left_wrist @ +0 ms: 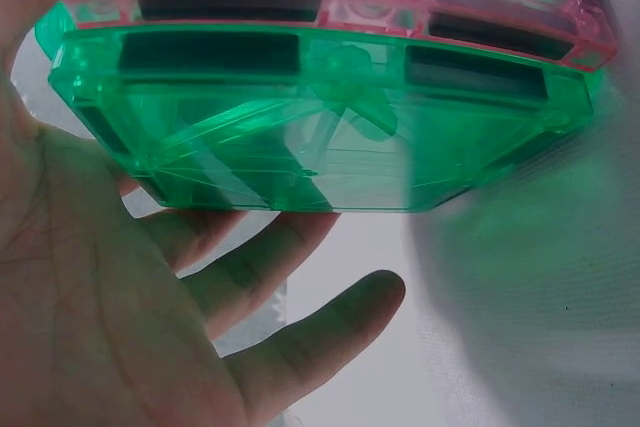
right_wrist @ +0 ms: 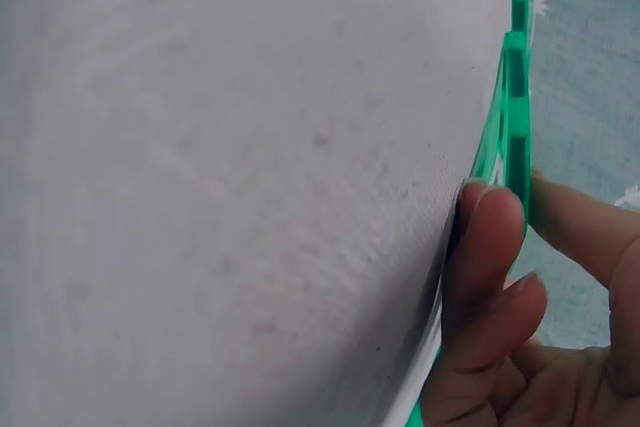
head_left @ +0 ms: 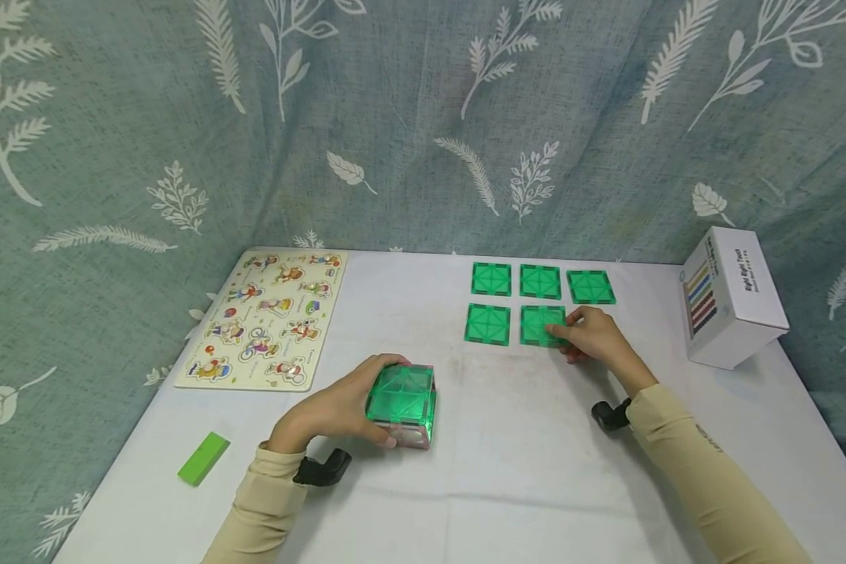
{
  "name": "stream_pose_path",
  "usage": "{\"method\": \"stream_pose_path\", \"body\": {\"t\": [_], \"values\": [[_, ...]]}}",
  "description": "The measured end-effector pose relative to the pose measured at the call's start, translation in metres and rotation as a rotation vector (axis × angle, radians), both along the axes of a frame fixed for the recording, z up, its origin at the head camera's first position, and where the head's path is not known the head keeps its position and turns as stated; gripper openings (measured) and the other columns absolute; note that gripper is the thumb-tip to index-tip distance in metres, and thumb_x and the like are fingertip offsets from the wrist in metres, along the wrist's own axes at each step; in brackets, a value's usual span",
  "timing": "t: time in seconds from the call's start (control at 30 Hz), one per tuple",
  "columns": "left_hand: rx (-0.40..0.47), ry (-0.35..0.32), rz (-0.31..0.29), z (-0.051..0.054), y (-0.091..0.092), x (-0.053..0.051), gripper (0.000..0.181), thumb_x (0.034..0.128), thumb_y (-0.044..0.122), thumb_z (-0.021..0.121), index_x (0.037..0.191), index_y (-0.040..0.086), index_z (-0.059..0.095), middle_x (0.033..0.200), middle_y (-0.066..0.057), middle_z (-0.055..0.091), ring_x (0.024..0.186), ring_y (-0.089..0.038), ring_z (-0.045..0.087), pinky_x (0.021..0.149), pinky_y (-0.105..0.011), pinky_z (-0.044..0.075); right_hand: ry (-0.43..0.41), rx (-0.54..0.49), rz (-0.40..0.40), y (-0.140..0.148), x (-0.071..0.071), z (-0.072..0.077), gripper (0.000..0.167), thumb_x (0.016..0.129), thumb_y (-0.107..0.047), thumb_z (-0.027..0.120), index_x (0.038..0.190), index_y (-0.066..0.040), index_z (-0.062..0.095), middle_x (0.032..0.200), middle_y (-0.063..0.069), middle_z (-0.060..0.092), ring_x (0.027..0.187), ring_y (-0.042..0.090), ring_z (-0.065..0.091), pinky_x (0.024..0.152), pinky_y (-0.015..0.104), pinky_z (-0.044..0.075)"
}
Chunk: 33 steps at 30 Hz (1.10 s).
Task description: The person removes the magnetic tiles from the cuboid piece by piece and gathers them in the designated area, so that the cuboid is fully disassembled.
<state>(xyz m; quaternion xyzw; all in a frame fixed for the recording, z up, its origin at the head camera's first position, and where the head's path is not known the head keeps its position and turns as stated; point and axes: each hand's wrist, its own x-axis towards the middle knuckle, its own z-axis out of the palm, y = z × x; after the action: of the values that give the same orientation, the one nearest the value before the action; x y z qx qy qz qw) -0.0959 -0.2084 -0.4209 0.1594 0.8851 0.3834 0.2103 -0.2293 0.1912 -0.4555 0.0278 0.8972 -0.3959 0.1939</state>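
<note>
A small box of see-through magnetic tiles (head_left: 403, 395) stands on the white table, its top green and its near side pinkish. My left hand (head_left: 331, 403) holds this box from its left, thumb at the near side. Up close in the left wrist view, a green magnetic tile (left_wrist: 300, 127) meets a pink-edged one along their magnet strips. Farther back, my right hand (head_left: 595, 338) pinches the right edge of a flat green square magnetic tile (head_left: 536, 325). The right wrist view shows that tile (right_wrist: 516, 117) edge-on between thumb and fingers. Several matching tiles (head_left: 491, 279) lie flat in two rows.
A picture puzzle board (head_left: 257, 321) lies at the back left, with a light green block (head_left: 204, 459) nearer the front. A white box (head_left: 733, 298) stands at the right edge. Leaf-patterned cloth (head_left: 409, 102) hangs behind the table (head_left: 507, 470).
</note>
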Motion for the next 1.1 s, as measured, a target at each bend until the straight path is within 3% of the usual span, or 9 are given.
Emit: {"method": "stream_pose_path", "body": {"t": [0.33,1.1], "values": [[-0.006,0.004,0.000,0.0006,0.0006,0.0006,0.105,0.0616,0.025,0.096,0.146,0.031,0.034,0.147,0.001,0.042,0.127,-0.022,0.046,0.104,-0.044,0.042,0.045,0.077,0.017,-0.0012,0.0015,-0.0018,0.056,0.095,-0.045,0.066,0.120,0.004,0.055,0.080,0.013,0.075,0.059,0.014,0.068,0.060,0.029,0.056],[-0.005,-0.009,0.006,0.0035,0.0015,0.0019,0.105,0.0619,0.026,0.096,0.147,0.030,0.034,0.147,0.000,0.042,0.127,-0.023,0.045,0.104,-0.045,0.042,0.048,0.086,0.052,-0.0006,0.0021,-0.0022,0.044,0.098,-0.035,0.065,0.115,0.003,0.054,0.068,0.006,0.070,0.053,0.014,0.064,0.056,0.029,0.053]]}}
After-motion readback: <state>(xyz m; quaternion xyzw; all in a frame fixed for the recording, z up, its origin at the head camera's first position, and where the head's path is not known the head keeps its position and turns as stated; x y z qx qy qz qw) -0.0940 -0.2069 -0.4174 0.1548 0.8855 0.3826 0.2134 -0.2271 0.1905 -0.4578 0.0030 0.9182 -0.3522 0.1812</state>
